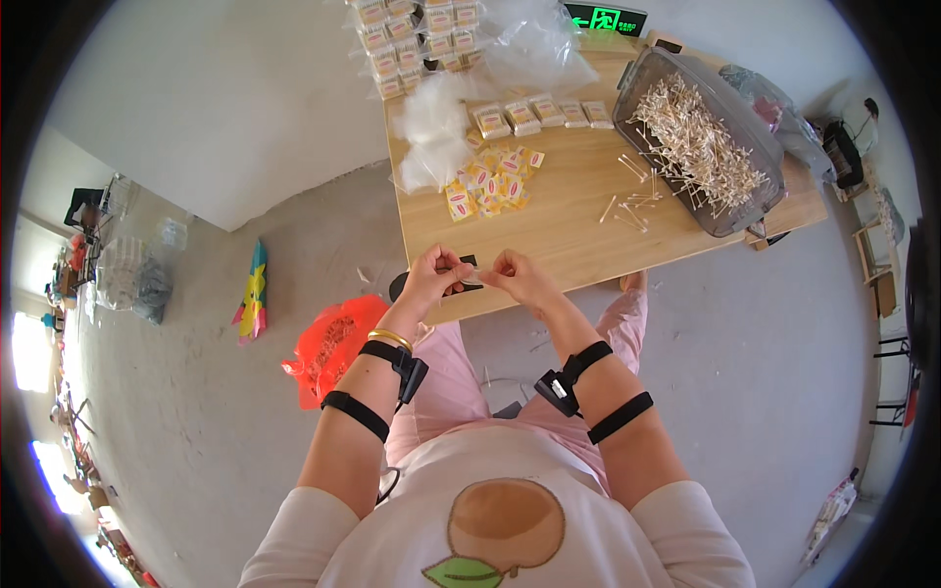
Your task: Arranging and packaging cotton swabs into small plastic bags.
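Observation:
My left hand [437, 274] and my right hand [518, 278] meet over the near edge of the table, fingers pinched together. Between them is a small, thin, whitish piece [472, 278] that looks like clear plastic; its kind is mostly hidden by the fingers. A flat black object lies partly behind my left hand. Farther in, a loose pile of yellow-and-white printed cards [498, 180] spreads over the wood. Beside it sits a heap of clear plastic bags [431, 127]. Beyond the cards, several small filled packets [541, 114] stand in a row.
At the right of the table [573, 223], a grey plastic bin [723, 223] holds many cotton swabs [701, 147], with loose swabs [632, 208] beside it. Packed bags [390, 44] are stacked at the far left. A red plastic bag [338, 343] lies on the floor by my left forearm.

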A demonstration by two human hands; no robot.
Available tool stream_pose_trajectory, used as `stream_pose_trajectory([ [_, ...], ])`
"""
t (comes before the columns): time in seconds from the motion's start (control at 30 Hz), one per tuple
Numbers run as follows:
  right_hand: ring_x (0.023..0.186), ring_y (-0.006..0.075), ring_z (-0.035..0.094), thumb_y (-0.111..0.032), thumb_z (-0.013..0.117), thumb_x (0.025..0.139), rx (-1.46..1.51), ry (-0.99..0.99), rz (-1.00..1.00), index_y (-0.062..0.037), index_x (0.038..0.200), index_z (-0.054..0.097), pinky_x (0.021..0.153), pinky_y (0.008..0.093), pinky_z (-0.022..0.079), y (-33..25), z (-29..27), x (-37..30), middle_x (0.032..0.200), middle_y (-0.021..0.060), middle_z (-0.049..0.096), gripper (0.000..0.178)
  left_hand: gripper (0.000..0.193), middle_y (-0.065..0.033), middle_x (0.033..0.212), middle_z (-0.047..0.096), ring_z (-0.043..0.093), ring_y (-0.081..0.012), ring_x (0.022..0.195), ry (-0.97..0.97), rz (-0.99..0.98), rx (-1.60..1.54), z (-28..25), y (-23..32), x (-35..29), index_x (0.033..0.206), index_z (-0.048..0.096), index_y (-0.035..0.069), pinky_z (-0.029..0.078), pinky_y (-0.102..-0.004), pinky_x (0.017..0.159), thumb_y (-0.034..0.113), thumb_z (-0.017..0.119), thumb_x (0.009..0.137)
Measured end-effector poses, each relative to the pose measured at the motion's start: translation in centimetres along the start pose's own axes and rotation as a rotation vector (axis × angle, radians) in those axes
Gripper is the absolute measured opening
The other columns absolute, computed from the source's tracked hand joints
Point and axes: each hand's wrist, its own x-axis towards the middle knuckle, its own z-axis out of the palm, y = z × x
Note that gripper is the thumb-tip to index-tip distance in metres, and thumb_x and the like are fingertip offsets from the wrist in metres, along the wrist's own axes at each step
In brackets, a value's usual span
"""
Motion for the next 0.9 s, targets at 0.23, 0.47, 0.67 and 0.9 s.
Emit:
stream_pose_trajectory([
  [0.23,0.085,0.0118,0.058,-0.023,0.077,0.091,-0.140,0.082,-0.305,-0.0056,0.101,0.067,0.075,0.0303,0.049,0.1,0.1,0.8,0.088,0.0018,0.065,0.022,0.034,-0.0020,0.087,0.069,0.064,-0.0086,0.077,0.133,0.050,0.125,1.5,0.4,0.4,0.109,0.063,0.003,0.051,-0.0237,0.066,0.021,0.083,0.088],
  [0.47,0.087,0.0090,0.057,-0.019,0.073,0.095,0.246,0.039,-0.140,-0.0027,0.099,0.067,0.078,0.0281,0.048,-4.8,-1.7,-2.3,0.091,0.0001,0.066,0.018,0.041,-0.0053,0.100,0.073,0.068,-0.0118,0.086,-0.063,0.268,0.004,3.4,2.8,-3.0,0.120,0.063,-0.001,0.055,-0.0272,0.079,0.022,0.080,0.091],
  [0.67,0.088,0.0091,0.057,-0.018,0.073,0.095,0.203,0.074,-0.200,-0.0020,0.100,0.066,0.081,0.0266,0.047,-9.4,-3.3,-7.6,0.092,-0.0003,0.065,0.018,0.039,-0.0108,0.112,0.073,0.072,-0.0180,0.098,-0.296,0.081,-0.244,6.5,7.8,-8.8,0.127,0.058,0.001,0.059,-0.0306,0.084,0.018,0.074,0.095],
  [0.9,0.094,0.0280,0.057,-0.009,0.072,0.086,-0.583,0.369,-0.844,-0.0076,0.099,0.066,0.084,0.0405,0.046,-13.9,-2.9,-14.1,0.095,0.0070,0.060,0.014,0.045,-0.0101,0.121,0.069,0.073,-0.0221,0.102,-0.291,0.020,-0.344,7.0,9.9,-11.9,0.136,0.050,0.006,0.062,-0.0360,0.085,0.021,0.069,0.098],
])
